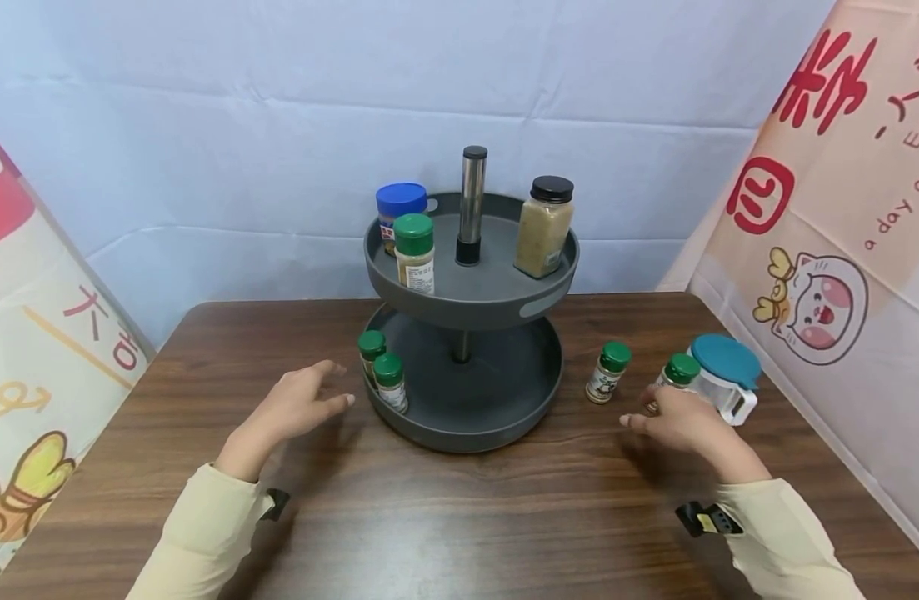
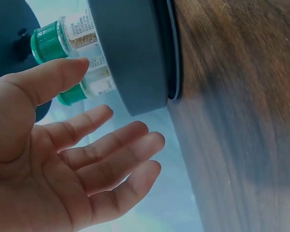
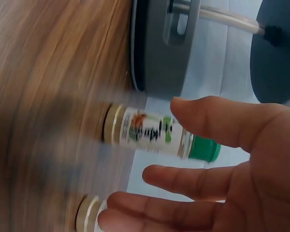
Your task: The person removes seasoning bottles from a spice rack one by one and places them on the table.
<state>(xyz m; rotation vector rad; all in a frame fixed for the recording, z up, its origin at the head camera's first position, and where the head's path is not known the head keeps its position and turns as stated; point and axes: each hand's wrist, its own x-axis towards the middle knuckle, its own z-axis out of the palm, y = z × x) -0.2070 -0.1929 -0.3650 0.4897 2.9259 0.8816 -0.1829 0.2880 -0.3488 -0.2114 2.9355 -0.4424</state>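
A two-tier dark grey turntable rack (image 1: pixel 466 433) stands on the table. Two small green-capped spice jars (image 1: pixel 391 385) sit at the left of its lower tier. Beside them, my left hand (image 1: pixel 297 404) hovers with spread fingers, holding nothing. To the right of the rack, one green-capped spice jar (image 1: pixel 603 379) stands on the table, and a second spice jar (image 1: pixel 682 368) is partly hidden behind my right hand (image 1: pixel 684 423). In the right wrist view the thumb and fingers of that hand are apart, with a labelled spice jar (image 3: pixel 150 130) beyond the gap between them.
The upper tier carries a blue-lidded jar (image 1: pixel 402 204), a larger green-capped jar (image 1: pixel 415 250) and a black-lidded jar (image 1: pixel 545 229) around a metal post (image 1: pixel 471 196). A teal-lidded container with a white handle (image 1: pixel 725 367) stands at the right. Printed cloth hangs at both sides.
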